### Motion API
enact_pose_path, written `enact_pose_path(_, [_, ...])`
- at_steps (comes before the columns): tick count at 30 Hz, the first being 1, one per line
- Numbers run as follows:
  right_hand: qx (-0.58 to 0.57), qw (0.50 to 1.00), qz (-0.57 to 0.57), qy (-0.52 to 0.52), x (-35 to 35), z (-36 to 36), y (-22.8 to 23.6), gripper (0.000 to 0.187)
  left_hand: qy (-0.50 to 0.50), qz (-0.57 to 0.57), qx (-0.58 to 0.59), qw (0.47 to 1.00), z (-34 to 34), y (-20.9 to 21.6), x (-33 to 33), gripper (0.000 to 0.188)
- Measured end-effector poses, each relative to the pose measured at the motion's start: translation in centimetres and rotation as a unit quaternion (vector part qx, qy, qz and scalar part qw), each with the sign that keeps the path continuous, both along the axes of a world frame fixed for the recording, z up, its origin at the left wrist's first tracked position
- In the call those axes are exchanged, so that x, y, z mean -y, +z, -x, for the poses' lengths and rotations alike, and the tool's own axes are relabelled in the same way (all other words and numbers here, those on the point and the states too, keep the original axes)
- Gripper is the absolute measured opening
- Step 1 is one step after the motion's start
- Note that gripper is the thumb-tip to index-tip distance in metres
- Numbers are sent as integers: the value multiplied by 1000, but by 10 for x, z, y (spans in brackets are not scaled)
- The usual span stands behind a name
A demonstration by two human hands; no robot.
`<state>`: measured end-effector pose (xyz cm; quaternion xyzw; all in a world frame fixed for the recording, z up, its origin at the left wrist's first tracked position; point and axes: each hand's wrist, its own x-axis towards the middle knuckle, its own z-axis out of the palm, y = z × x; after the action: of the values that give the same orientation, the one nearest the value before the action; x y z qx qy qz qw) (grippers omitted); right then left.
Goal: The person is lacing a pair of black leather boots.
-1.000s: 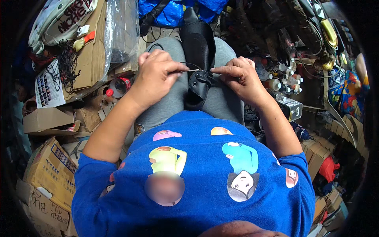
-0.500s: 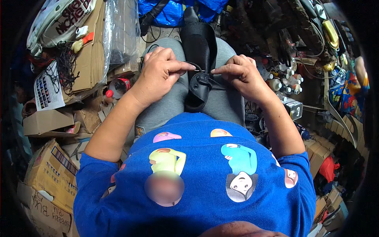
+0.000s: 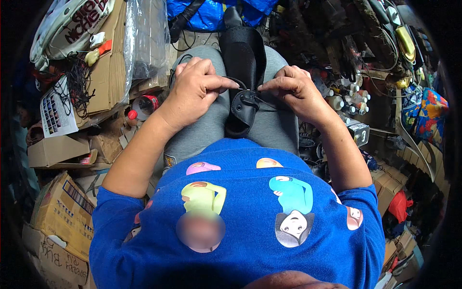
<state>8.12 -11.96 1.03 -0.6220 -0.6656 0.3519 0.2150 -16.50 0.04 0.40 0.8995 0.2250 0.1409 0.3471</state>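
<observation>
On my lap, between the thighs, lies a black leather sheath-like piece point(image 3: 243, 57), long and curved at its far end. Its near part is a stitched flap point(image 3: 242, 111) with small round holes and a looped strip. My left hand point(image 3: 198, 85) is closed in a pinch at the flap's upper left edge, on a black cord point(image 3: 232, 78). A thin pale sliver shows at its fingertip, too small to name. Opposite, at the flap's upper right edge, my right hand point(image 3: 291, 89) is also pinched. A dark strand runs from the flap under its fingers; the exact grip is hidden.
Flattened cardboard point(image 3: 107, 72) and clear plastic wrap point(image 3: 147, 38) are stacked at left, above a red-capped bottle point(image 3: 139, 111). Several small white bottles point(image 3: 353, 98) stand at right. Blue sheeting point(image 3: 202, 17) lies ahead. Cardboard boxes point(image 3: 65, 212) sit at lower left.
Both hands keep nearly the same place and pinch beside the flap. The leather piece's far part has tipped very slightly, and the view has shifted a little.
</observation>
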Motion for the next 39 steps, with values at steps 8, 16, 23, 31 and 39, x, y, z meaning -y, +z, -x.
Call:
enact_pose_path(8, [-19,1000,-14,-9,-1,1,-3,38,7,-8,-9,1000,-1,1,1,33])
enact_pose_path(16, [-49,998,-33,-12,-2,2,-6,29,18,9,-2,1000,-2,-5,3,30])
enact_pose_path(23, [-66,997,-35,-9,-3,-1,-15,32,-17,-5,-18,1000,-5,-11,-2,29])
enact_pose_path(31, [0,999,-51,-16,14,7,-15,26,-21,-79,-11,997,1,-13,14,30])
enact_pose_path(39, [-7,999,-45,-11,3,2,-10,32,-26,-18,-14,999,-8,-12,-4,28])
